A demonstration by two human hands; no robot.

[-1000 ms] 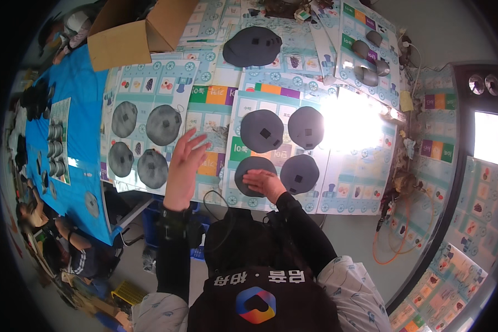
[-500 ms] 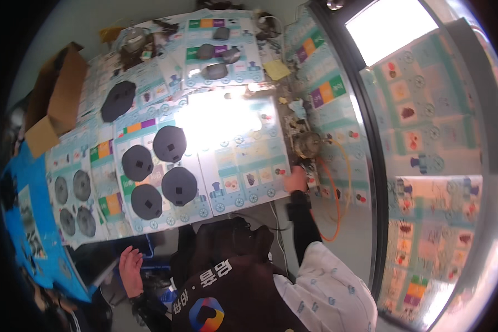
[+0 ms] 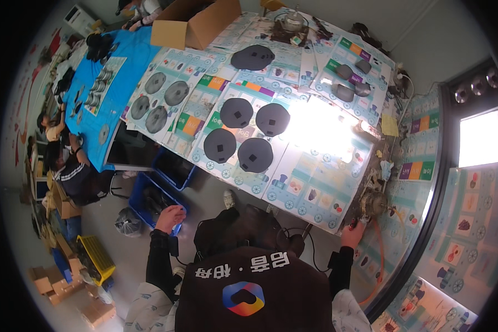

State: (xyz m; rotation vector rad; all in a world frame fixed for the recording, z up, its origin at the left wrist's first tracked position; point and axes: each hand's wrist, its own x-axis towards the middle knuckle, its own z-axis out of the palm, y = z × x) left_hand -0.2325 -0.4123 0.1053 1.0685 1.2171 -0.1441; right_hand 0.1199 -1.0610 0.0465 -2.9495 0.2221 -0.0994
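Observation:
My right hand [image 3: 352,234] is at the table's near right corner, beside a small metal device [image 3: 373,203] with hoses. Its fingers close around something small and dark that I cannot make out. My left hand [image 3: 170,219] hangs in front of the table over a blue crate [image 3: 147,193], fingers loosely bent with nothing visible in them. Several dark grey round pieces [image 3: 255,155], each with a small black square, lie on the printed table sheet [image 3: 293,191]. Another dark piece [image 3: 253,57] lies farther back.
Lighter grey discs [image 3: 177,93] lie on the left sheet, small grey pieces [image 3: 345,92] at the back right. A cardboard box [image 3: 210,25] stands behind. Co-workers [image 3: 74,171] sit by a blue-covered table [image 3: 108,124]. An orange hose [image 3: 380,260] hangs right; a yellow crate [image 3: 97,259] is at left.
The view has swung left, bringing the blue table, crates and co-workers into sight. My right hand stays by the device. My left hand's spread fingers are now more bent.

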